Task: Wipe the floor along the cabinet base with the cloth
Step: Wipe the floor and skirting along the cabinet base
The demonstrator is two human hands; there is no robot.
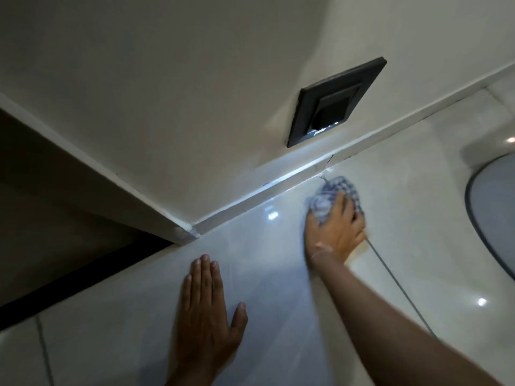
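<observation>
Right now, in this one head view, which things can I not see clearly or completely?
- The checked cloth: blurred by motion and partly covered by the right hand, so its pattern and full extent are unclear.
- The dark wall plate: too dim to tell what it is.
- The round dark-rimmed object: cut off by the right edge.
- The dark opening on the left: its inside is lost in shadow.
- The left hand: its wrist is cut off by the bottom edge.

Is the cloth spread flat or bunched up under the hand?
Bunched up. The checked cloth sits crumpled in a wad under the right hand, on the floor beside the baseboard.
</observation>
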